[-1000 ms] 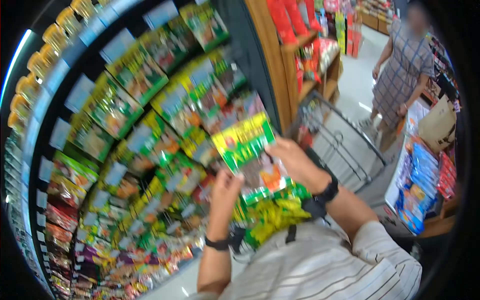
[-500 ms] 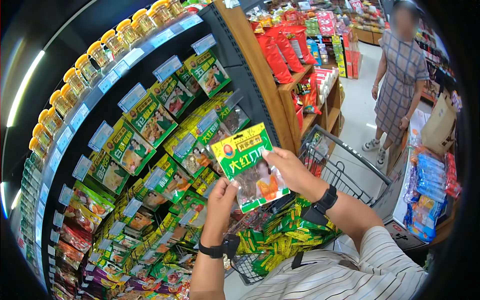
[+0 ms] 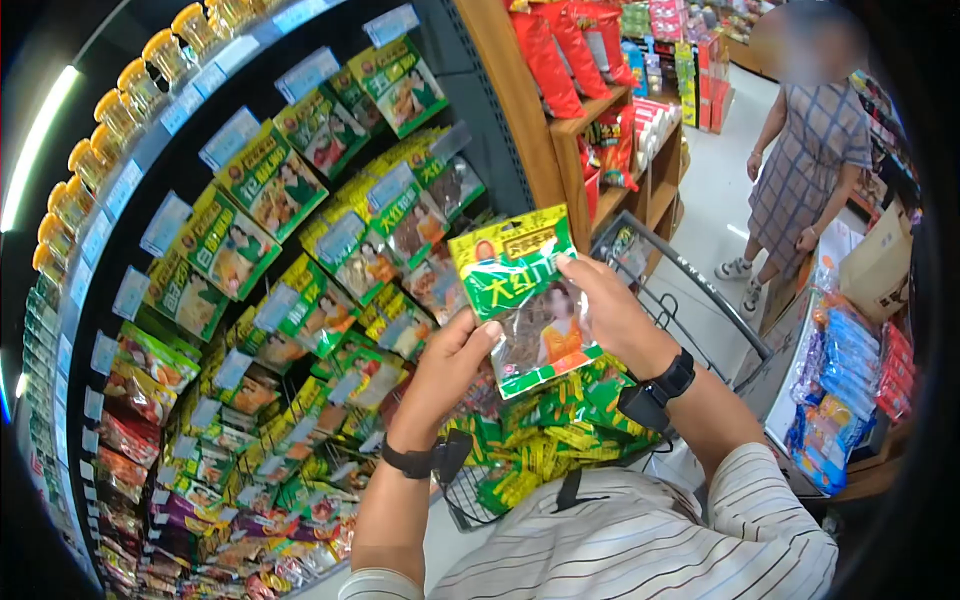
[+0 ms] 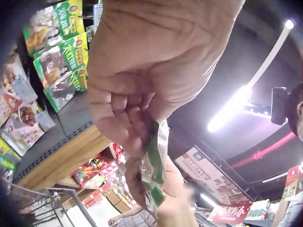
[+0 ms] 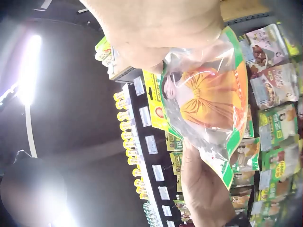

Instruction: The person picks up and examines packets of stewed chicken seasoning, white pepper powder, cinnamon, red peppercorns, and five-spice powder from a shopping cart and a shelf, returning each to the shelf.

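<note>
1. A tall dark rack (image 3: 478, 95) fills the left side. Its hooks carry rows of hanging packets (image 3: 265, 180), mostly green and yellow, each row with a pale price tag (image 3: 228, 138) in front. A line of yellow-lidded jars (image 3: 120, 90) stands along its top shelf.
2. A wooden shelf (image 3: 562, 150) stands just right of the rack and holds tall red bags (image 3: 545, 60).
3. A bystander in a checked dress (image 3: 805, 170) stands in the aisle, well apart from the hands.
4. A wire shopping cart (image 3: 680, 270) sits in front of the person, below the hands. In its basket lies a heap of green and yellow packs (image 3: 540, 440).
5. A green-topped packet (image 3: 525, 295) with a clear lower half is held up between both hands, above the cart and in front of the rack. Dark food shows through the clear part, beside a printed orange figure.
6. The right hand (image 3: 610, 310) grips the packet's right edge, thumb on the front and fingers behind.
7. The left hand (image 3: 445, 365) pinches the packet's lower left edge, with its fingers curled in against the thumb. The left wrist view shows the film nipped there.
</note>
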`<state>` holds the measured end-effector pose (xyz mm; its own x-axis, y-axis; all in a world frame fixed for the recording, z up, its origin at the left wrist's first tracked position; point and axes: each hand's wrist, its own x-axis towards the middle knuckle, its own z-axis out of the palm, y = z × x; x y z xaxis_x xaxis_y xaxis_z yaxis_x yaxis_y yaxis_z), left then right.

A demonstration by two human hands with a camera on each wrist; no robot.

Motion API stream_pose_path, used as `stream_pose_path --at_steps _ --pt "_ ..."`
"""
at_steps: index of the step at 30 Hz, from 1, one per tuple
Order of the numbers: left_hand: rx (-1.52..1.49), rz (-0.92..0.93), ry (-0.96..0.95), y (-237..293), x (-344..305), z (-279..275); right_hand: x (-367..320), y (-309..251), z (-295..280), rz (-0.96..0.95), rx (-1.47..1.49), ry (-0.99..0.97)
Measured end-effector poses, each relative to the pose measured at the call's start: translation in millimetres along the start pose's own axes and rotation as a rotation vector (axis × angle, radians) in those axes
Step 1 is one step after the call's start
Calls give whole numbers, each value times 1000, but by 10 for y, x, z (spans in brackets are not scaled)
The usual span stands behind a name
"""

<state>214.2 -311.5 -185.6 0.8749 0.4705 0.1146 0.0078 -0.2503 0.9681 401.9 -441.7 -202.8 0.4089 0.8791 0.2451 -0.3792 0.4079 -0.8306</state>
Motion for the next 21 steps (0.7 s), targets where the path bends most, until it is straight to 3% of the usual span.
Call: stream_pose_path --at_steps 8,11,18,19,21 --pt "-157 -120 -34 -459 -62 232 -197 388 -311 206 237 119" --pt "-103 -129 16 -496 10 221 -185 283 -314 158 29 135" --pt "-54 -193 119 -380 266 177 158 421 -497 147 200 46" --pt "-71 -128 132 -337 301 219 196 440 -563 145 142 45" --pt "-71 -167 153 -440 375 150 325 531 -702 125 21 25"
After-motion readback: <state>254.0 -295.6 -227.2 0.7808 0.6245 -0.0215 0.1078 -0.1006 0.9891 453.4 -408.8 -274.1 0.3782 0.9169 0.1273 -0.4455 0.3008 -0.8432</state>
